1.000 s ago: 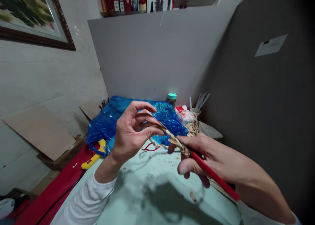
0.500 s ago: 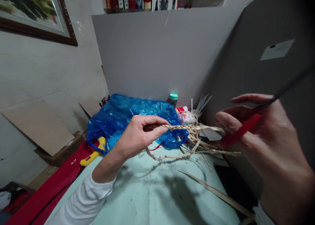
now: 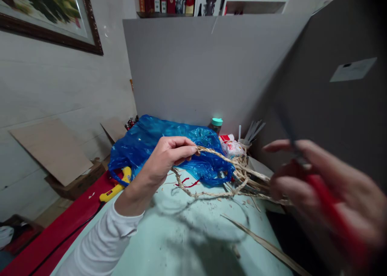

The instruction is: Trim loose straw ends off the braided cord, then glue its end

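Note:
My left hand is closed in a pinch on one end of a braided straw cord. From those fingertips the cord slopes down to the right, and another stretch loops low over the table beneath it. On the right, my right hand is wrapped round red-handled scissors, blurred by motion. Their dark blades point up and to the left. The right fingertips overlap the cord's right part in view; whether they also grip it I cannot tell.
A blue plastic bag lies behind my left hand, near a green-lidded jar. A yellow-handled tool rests at the left. One flat straw strip crosses the pale green tabletop. A grey panel stands behind.
The scissors have swung from pointing up-right to up-left as my right hand turned and lowered. The cord, taut and level before, now slopes down from my left fingers. The view has shifted slightly.

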A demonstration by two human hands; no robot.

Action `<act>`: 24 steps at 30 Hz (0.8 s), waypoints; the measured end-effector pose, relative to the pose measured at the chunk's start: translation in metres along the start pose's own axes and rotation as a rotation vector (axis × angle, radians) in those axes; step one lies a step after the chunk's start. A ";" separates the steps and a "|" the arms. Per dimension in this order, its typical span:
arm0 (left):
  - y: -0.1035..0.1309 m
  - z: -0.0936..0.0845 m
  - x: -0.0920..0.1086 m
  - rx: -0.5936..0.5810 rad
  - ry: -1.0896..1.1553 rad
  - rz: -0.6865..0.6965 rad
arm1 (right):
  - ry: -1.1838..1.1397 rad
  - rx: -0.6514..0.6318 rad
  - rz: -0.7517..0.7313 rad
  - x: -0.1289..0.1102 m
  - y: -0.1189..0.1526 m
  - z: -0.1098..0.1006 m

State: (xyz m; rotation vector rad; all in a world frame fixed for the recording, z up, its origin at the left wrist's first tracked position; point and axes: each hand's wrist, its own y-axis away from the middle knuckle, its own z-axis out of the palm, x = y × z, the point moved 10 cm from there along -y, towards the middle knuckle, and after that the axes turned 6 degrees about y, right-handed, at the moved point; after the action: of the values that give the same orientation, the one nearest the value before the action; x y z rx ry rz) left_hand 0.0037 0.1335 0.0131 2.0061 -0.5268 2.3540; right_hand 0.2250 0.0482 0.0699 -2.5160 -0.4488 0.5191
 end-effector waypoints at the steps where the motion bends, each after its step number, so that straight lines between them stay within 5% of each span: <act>1: 0.000 -0.002 0.001 0.023 0.011 0.005 | 0.020 -0.041 -0.036 -0.012 0.001 0.009; 5: 0.003 -0.010 0.010 0.097 0.060 0.068 | 0.333 0.018 -0.268 -0.050 0.004 0.026; 8: 0.007 -0.010 0.018 0.107 0.033 0.116 | 0.542 0.090 -0.290 -0.050 0.002 0.030; 24: 0.020 -0.012 0.033 0.204 -0.075 0.239 | 0.615 0.142 -0.305 -0.056 0.002 0.027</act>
State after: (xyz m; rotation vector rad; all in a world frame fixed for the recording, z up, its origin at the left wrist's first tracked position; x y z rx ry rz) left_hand -0.0182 0.1107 0.0383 2.2406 -0.5812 2.5717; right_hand 0.1641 0.0352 0.0624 -2.2577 -0.5139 -0.3253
